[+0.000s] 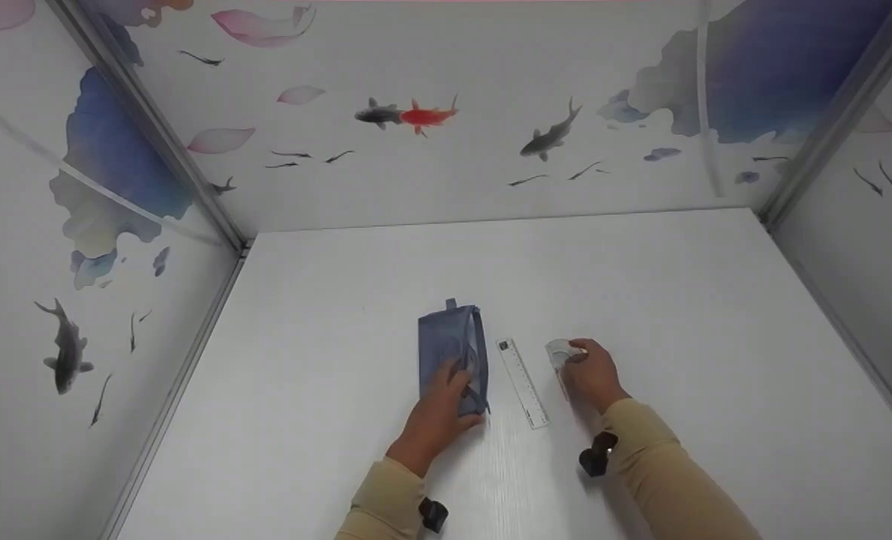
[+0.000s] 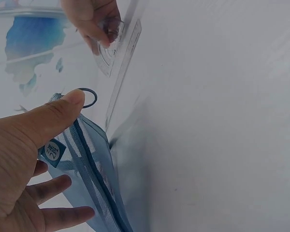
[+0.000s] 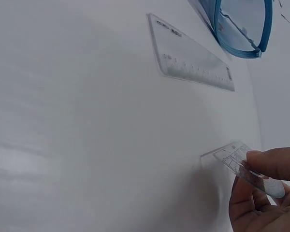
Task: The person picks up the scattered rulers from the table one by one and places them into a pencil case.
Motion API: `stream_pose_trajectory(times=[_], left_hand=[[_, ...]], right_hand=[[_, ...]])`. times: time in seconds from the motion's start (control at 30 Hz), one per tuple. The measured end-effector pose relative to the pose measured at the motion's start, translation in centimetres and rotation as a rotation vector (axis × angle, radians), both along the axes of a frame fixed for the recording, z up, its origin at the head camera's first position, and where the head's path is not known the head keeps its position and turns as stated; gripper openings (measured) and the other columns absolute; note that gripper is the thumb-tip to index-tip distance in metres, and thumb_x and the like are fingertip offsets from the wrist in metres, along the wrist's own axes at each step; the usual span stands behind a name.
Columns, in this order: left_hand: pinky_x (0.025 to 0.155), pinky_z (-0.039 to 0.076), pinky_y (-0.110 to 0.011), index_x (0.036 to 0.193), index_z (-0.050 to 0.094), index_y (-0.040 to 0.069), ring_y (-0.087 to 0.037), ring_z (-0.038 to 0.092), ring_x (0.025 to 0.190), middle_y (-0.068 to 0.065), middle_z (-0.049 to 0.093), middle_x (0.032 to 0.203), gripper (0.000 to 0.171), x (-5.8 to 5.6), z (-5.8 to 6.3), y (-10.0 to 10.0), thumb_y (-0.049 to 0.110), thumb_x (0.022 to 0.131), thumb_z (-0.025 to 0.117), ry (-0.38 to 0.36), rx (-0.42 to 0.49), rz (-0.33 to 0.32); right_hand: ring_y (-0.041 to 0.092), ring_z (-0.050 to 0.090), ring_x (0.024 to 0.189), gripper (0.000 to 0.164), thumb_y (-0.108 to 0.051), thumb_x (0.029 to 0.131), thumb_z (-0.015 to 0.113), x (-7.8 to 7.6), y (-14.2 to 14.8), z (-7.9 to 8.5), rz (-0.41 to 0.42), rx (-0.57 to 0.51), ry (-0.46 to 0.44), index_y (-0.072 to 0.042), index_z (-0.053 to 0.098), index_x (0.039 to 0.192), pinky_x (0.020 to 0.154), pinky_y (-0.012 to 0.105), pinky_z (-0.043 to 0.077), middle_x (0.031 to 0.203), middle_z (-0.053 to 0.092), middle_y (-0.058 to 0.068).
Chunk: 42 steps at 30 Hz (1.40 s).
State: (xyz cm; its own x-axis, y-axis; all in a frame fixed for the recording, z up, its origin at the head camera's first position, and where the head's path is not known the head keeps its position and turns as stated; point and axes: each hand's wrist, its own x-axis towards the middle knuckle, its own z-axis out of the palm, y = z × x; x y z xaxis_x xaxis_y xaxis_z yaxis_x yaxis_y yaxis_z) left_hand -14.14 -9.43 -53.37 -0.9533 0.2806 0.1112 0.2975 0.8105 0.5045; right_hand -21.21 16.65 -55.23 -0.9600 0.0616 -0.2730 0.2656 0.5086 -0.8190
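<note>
A blue mesh pencil case (image 1: 439,337) lies on the white table, with its zipped side turned to the right. My left hand (image 1: 432,416) holds it near the lower end. In the left wrist view the thumb rests by the zip's pull loop (image 2: 90,98) and the other fingers spread over the mesh. My right hand (image 1: 596,379) pinches a clear protractor (image 3: 232,157) between thumb and fingers, tilted, with part of it covered. Between the hands a clear ruler (image 1: 522,382) lies flat. The right wrist view shows the pencil case's blue rim (image 3: 241,52) standing apart from its other side.
The white table (image 1: 325,300) is bounded by white panels (image 1: 491,67) at the back and both sides, printed with fish and blue washes. Metal posts (image 1: 153,127) stand at the corners. Black devices (image 1: 594,459) are strapped at both wrists.
</note>
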Motion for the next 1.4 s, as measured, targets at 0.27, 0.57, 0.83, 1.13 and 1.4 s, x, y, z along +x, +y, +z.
stream_pose_trajectory(times=[0.27,0.57,0.83,1.13,1.4], left_hand=[[0.086,0.053,-0.041,0.131,0.049,0.014,-0.030,0.054,0.118,-0.017,0.036,0.145,0.066,0.0,-0.1,-0.1,0.025,0.075,0.083,-0.011,0.010,-0.004],[0.086,0.052,-0.040,0.131,0.049,0.014,-0.028,0.055,0.116,-0.017,0.035,0.147,0.067,0.1,0.0,0.0,0.025,0.075,0.083,-0.022,0.025,0.003],[0.092,0.050,-0.042,0.132,0.049,0.015,-0.030,0.050,0.125,-0.014,0.033,0.149,0.066,0.1,0.1,-0.1,0.024,0.075,0.083,-0.027,0.024,0.003],[0.089,0.051,-0.042,0.130,0.050,0.015,-0.031,0.052,0.122,-0.016,0.034,0.148,0.064,0.0,0.2,-0.1,0.024,0.076,0.083,-0.025,0.019,0.004],[0.087,0.052,-0.043,0.129,0.052,0.013,-0.032,0.053,0.120,-0.018,0.036,0.146,0.063,-0.1,0.1,0.0,0.023,0.075,0.083,0.000,0.012,-0.004]], right_hand=[[0.037,0.048,0.118,0.053,-0.004,0.092,0.053,0.2,-0.2,0.4,-0.065,-0.138,-0.074,0.005,0.038,0.141,0.095,0.044,0.043,0.131,0.049,0.029],[0.030,0.050,0.113,0.054,-0.005,0.092,0.054,0.4,-0.9,0.9,-0.103,-0.224,-0.108,0.002,0.039,0.143,0.091,0.036,0.044,0.132,0.051,0.026],[0.019,0.058,0.092,0.053,-0.003,0.091,0.056,0.1,-1.7,1.1,-0.134,-0.292,-0.107,0.003,0.041,0.142,0.078,0.028,0.049,0.121,0.057,0.023],[0.019,0.056,0.091,0.051,-0.001,0.091,0.057,0.0,-2.8,1.8,-0.141,-0.338,-0.097,0.004,0.042,0.140,0.078,0.029,0.048,0.121,0.057,0.023],[0.023,0.056,0.098,0.051,-0.001,0.092,0.057,-0.3,-3.5,1.9,-0.138,-0.356,-0.102,0.002,0.042,0.141,0.089,0.037,0.048,0.124,0.055,0.024]])
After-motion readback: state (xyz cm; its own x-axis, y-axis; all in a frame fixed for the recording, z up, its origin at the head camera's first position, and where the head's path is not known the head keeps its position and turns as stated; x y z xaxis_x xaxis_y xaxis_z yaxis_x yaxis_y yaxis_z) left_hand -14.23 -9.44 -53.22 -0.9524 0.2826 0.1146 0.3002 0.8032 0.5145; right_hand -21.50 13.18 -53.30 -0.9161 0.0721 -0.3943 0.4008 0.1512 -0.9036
